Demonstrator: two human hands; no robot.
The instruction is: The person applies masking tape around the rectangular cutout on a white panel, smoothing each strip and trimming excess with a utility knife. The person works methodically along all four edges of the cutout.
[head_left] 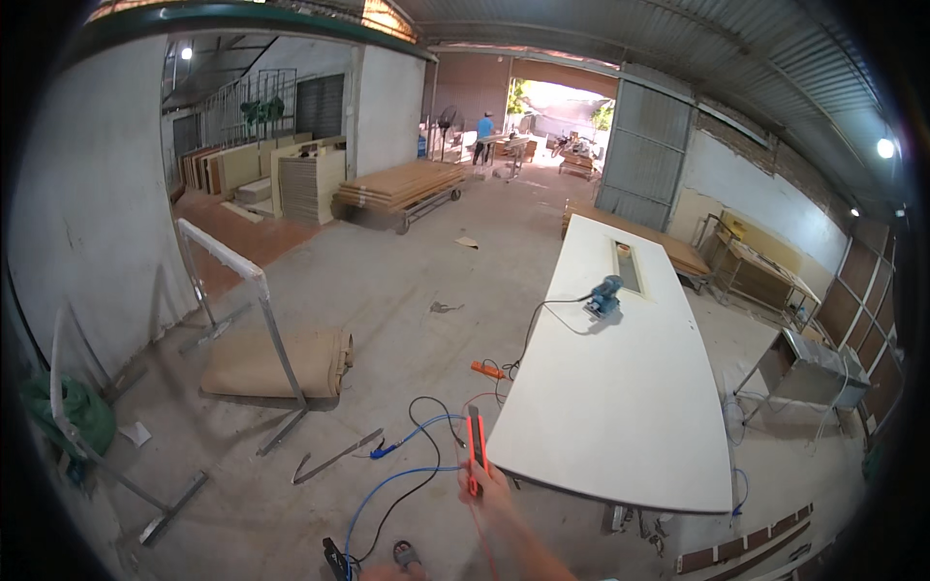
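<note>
My right hand (484, 481) is closed round a red and black utility knife (476, 438), held upright just off the near left corner of a large white door panel (610, 387). Towards the panel's far end is a narrow rectangular opening (630, 268). A blue corded power tool (604, 296), seemingly a jigsaw, rests on the panel close to that opening, its black cord hanging over the left edge. Of my left hand, only a sliver of skin (390, 573) may show at the lower edge, beside a sandalled foot (406, 554); its fingers are hidden.
Blue and black hoses and cords (387, 474) snake over the floor near an orange power strip (488, 370). To the left stand a metal trestle (276, 339) and a brown roll (281, 363). Farther off are a cart of stacked boards (402, 184) and a person in blue (484, 131).
</note>
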